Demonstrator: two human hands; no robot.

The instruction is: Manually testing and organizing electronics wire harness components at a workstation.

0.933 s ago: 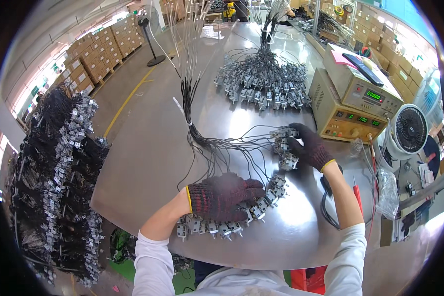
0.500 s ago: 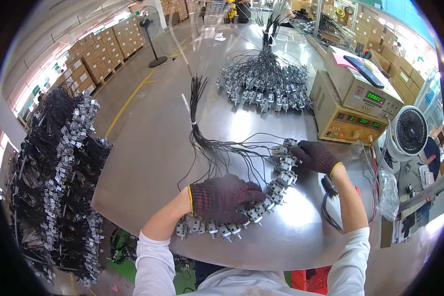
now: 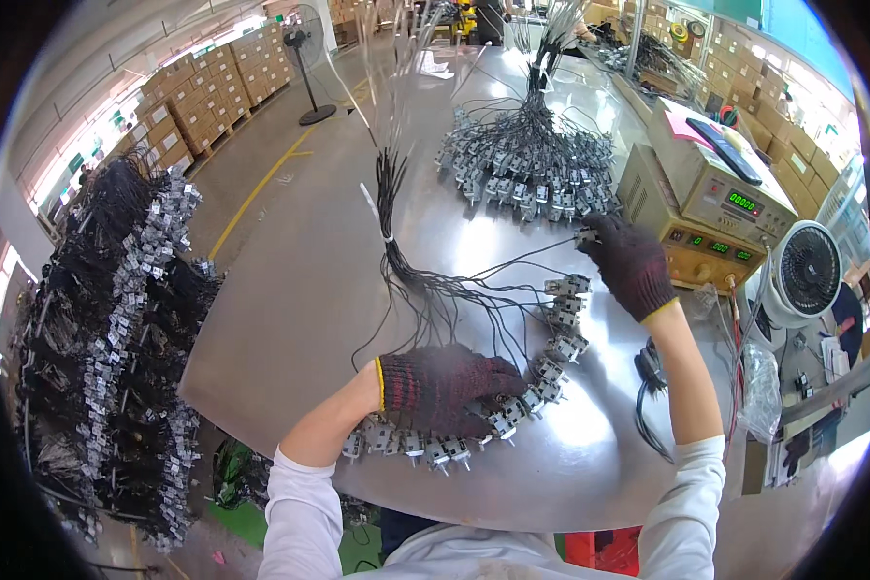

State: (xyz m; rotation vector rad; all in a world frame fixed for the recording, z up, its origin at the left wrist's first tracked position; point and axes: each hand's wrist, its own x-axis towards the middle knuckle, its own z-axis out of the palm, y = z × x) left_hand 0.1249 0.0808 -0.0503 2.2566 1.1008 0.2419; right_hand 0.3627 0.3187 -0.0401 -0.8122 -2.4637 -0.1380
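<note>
A bundle of black wires [image 3: 411, 277], tied with a white band, lies mid-table. Its wires fan out to small grey boxy parts with pale shafts [image 3: 551, 375], set in a curved row. My right hand [image 3: 630, 268], in a dark knitted glove with a yellow cuff, is closed on one small grey wired part [image 3: 587, 235] beyond the row's far end; its wire runs taut to the bundle. My left hand [image 3: 445, 387], gloved alike, lies over the near part of the row, thumb and fingers apart, and hides some parts.
A second wired bundle [image 3: 532, 164] spreads at the far side. On the right stand two stacked meters [image 3: 710, 208], a small fan [image 3: 807, 266] and a dark cable [image 3: 651, 391]. More wired parts hang on a rack [image 3: 116, 358] left of the table [image 3: 280, 319].
My right hand has lifted away from the row's far end, moving farther off and slightly right with one part. The wire to it has straightened. My left hand stays nearly in place.
</note>
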